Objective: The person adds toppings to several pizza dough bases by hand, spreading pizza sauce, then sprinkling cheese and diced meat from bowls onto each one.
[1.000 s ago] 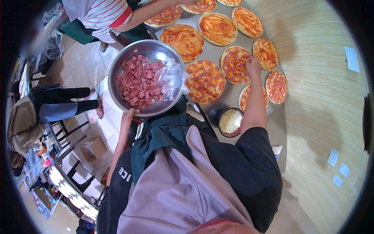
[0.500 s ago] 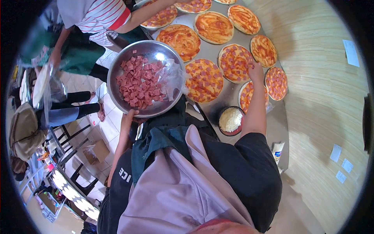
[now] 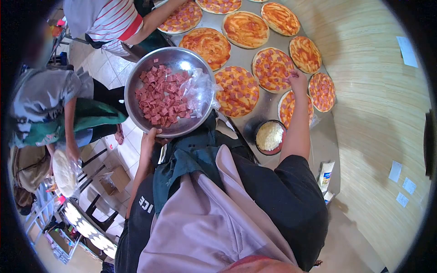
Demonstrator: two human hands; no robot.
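Observation:
My left hand (image 3: 149, 140) grips the near rim of a steel bowl (image 3: 134, 116), its thumb on the edge. Inside lie many small cut pieces of pink meat (image 3: 164, 95) and a crumpled clear plastic bag (image 3: 200, 93). My right hand (image 3: 298, 82) is over the right edge of a sauced pizza (image 3: 272, 68) scattered with meat pieces. Its fingers are drawn together; what is between them, if anything, is too small to tell. Below my right forearm is another topped pizza (image 3: 287, 109), partly hidden by the arm.
More pizzas stand on the table, some with meat, others only sauced, like the one at the back (image 3: 246, 29). A bowl of grated cheese (image 3: 269, 137) sits near the table edge. A person in a striped sleeve (image 3: 120, 20) reaches over from the left; another carries a flat dough base (image 3: 64, 173).
The person on the left has come further into view, and the dough base has moved lower in the picture. My right hand stays by the same pizza; the bowl has barely moved.

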